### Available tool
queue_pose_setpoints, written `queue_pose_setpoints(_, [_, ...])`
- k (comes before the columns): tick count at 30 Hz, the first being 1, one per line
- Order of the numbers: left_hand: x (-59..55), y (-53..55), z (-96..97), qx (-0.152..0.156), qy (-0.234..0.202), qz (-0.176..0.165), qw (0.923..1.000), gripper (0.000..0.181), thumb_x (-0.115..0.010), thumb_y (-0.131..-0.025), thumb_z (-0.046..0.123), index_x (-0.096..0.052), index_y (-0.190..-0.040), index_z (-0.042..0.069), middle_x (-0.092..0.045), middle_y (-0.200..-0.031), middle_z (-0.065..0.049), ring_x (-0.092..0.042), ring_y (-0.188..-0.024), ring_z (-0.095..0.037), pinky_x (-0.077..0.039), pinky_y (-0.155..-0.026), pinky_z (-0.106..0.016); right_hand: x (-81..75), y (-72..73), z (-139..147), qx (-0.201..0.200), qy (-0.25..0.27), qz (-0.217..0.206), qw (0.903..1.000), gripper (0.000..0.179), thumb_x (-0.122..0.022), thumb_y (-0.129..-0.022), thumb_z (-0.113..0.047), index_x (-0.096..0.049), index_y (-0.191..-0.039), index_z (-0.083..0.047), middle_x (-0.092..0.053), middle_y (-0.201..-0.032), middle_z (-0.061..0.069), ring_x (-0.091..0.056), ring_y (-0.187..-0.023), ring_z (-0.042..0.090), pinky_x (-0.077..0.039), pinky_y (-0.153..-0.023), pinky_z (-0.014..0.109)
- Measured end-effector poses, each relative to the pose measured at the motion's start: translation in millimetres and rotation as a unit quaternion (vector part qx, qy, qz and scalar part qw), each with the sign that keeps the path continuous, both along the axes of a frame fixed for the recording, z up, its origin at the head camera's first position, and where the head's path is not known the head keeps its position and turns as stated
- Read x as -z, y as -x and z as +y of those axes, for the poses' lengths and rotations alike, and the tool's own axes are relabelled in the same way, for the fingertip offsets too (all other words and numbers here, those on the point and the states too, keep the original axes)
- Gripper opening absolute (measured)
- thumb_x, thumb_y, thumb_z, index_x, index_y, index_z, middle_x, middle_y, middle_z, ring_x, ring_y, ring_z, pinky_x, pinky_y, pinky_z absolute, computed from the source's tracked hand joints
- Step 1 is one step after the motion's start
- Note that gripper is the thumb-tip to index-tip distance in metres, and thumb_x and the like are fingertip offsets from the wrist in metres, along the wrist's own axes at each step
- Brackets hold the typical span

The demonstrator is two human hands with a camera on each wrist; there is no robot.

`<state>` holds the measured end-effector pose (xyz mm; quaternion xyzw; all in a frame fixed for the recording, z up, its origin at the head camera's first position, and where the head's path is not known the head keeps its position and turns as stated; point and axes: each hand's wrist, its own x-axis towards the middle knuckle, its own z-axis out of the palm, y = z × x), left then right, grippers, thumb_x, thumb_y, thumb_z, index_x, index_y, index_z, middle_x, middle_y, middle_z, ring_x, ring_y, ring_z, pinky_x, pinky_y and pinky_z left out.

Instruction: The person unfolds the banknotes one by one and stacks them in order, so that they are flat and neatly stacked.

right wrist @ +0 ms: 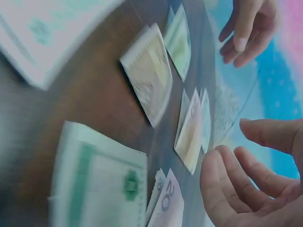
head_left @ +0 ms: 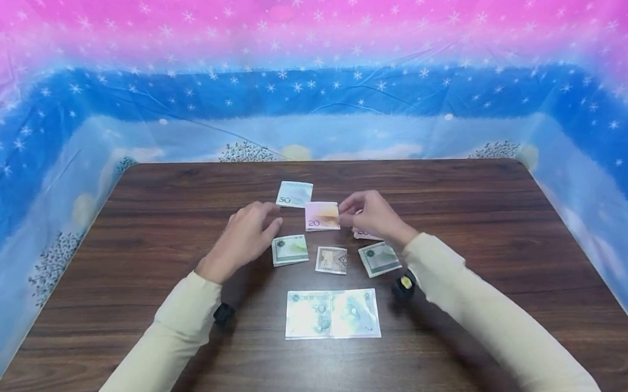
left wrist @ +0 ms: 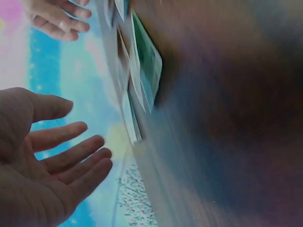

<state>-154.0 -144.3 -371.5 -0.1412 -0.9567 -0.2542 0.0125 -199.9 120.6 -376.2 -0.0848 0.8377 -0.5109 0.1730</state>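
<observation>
My left hand [head_left: 242, 235] hovers left of the folded notes, its fingers spread and holding nothing in the left wrist view. A folded green note [head_left: 290, 250] lies just right of its thumb. My right hand [head_left: 374, 214] is at the right edge of a folded pink 20 note [head_left: 320, 217]. In the right wrist view its fingers are loosely bent with nothing between them. It partly covers a second pink 20 note [head_left: 367, 234]. Behind, a pale folded 50 note [head_left: 295, 194] lies close to the first pink one.
A folded brown note [head_left: 331, 260] lies in the middle, another folded green note [head_left: 379, 259] to its right. Nearest me is a flat, creased 50 note [head_left: 333, 313], shiny with glare. Everything lies on a dark wooden table [head_left: 160, 224], with a patterned cloth [head_left: 297, 90] around its far sides.
</observation>
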Motion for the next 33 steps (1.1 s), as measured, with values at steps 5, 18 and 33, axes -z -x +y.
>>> queue_pose_setpoints(5, [5.9,26.9,2.3,0.026,0.032,-0.035,0.9985,0.045,-0.050,-0.106,0.018,-0.049,-0.144,-0.007,-0.044,-0.150,-0.025,-0.041,-0.141,-0.037,-0.033,-0.117,-0.054,7.0,32.9,-13.2,0.027,0.002,-0.015,0.9995,0.035,-0.073,-0.093,-0.010,-0.064,-0.124,0.004,-0.065,-0.115,0.015,-0.063,-0.104,0.033,-0.054,-0.094,0.044])
queue_pose_setpoints(18, [25.3,62.8,16.5,0.075,0.083,-0.136,0.9843,0.048,-0.036,-0.110,0.018,-0.038,-0.149,-0.010,-0.025,-0.162,-0.027,-0.024,-0.150,-0.037,-0.022,-0.123,-0.048,21.4,74.7,-40.2,0.075,0.088,-0.089,0.9892,0.043,-0.061,-0.094,0.000,-0.055,-0.136,0.004,-0.061,-0.133,0.019,-0.059,-0.123,0.031,-0.049,-0.106,0.039])
queue_pose_setpoints(33, [25.0,73.0,28.4,0.068,0.124,-0.134,0.9808,0.049,-0.034,-0.110,0.019,-0.035,-0.152,-0.008,-0.024,-0.162,-0.026,-0.026,-0.149,-0.038,-0.024,-0.122,-0.049,19.0,83.4,-63.9,0.097,0.166,-0.163,0.9678,0.048,-0.058,-0.097,0.000,-0.048,-0.144,0.005,-0.051,-0.144,0.020,-0.051,-0.133,0.033,-0.046,-0.110,0.036])
